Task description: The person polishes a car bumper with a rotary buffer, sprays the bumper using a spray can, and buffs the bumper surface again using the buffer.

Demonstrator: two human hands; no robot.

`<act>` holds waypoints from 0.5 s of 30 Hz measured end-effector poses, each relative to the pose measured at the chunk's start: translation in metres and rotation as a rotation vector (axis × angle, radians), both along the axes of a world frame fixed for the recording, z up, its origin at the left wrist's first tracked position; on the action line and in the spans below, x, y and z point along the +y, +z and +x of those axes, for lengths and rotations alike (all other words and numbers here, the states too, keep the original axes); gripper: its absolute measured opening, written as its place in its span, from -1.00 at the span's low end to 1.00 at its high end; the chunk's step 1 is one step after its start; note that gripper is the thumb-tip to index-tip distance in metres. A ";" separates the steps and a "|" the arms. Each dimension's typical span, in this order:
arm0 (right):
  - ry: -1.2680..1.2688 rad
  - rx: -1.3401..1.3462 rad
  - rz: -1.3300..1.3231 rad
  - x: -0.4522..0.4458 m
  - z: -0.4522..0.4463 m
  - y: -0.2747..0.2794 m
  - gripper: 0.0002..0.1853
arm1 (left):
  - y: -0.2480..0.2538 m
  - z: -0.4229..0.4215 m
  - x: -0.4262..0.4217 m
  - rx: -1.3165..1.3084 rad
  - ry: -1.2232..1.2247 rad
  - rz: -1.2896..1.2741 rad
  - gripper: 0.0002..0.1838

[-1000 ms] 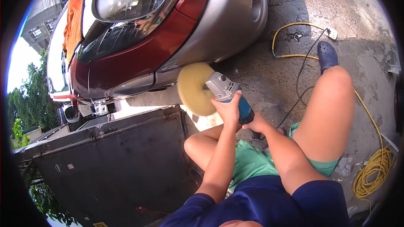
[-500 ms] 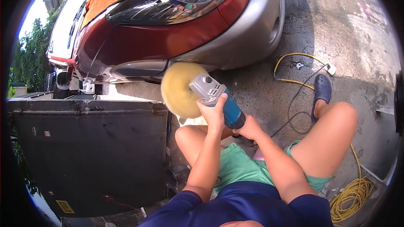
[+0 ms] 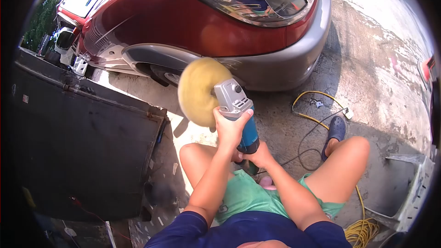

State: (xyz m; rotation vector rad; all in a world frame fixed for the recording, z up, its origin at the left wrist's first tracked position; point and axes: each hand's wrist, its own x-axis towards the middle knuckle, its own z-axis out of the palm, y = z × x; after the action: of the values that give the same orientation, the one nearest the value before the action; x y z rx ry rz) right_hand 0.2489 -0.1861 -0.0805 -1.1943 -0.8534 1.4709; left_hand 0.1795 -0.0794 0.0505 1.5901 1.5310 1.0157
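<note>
My left hand (image 3: 229,127) is wrapped round the front of a teal and silver power polisher (image 3: 248,131), just behind its metal head. Farther back, my right hand (image 3: 259,155) grips the rear handle end, its fingers partly hidden. A round yellow pad (image 3: 200,93) sits on the polisher's head, tilted and facing the car. The pad's edge overlaps the silver lower body of the red and silver car (image 3: 271,71) in this view; whether they touch, I cannot tell.
A dark metal panel (image 3: 87,142) stands at the left. A yellow cord (image 3: 303,94) and a white socket (image 3: 348,113) lie on the concrete near a dark clog (image 3: 336,128). Coiled yellow cord (image 3: 363,233) and a grey panel frame (image 3: 415,193) are at the lower right.
The view has turned and shifted, so the car shows farther right and its wheel has come into sight. Both hands have kept hold of the polisher, whose body now points more steeply downward.
</note>
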 end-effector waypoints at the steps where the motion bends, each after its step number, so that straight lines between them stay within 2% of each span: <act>1: 0.005 -0.015 0.010 0.002 0.003 0.005 -0.35 | 0.001 0.002 0.001 0.029 0.010 0.004 -0.14; 5: -0.064 -0.132 0.037 0.008 0.007 0.027 -0.38 | 0.011 -0.004 0.006 -0.150 -0.017 0.013 -0.16; 8: -0.091 -0.133 -0.012 0.004 0.010 0.043 -0.38 | 0.027 -0.001 0.000 -0.218 -0.125 0.004 -0.16; 15: -0.149 -0.180 -0.014 -0.010 0.011 0.051 -0.35 | 0.008 -0.010 0.001 -0.293 -0.136 -0.014 -0.09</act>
State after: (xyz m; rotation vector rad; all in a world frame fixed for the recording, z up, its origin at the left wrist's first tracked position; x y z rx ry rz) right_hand 0.2601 -0.1965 -0.0298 -1.3861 -0.8557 1.2646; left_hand 0.1691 -0.0786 0.0585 1.4418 1.2133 1.1037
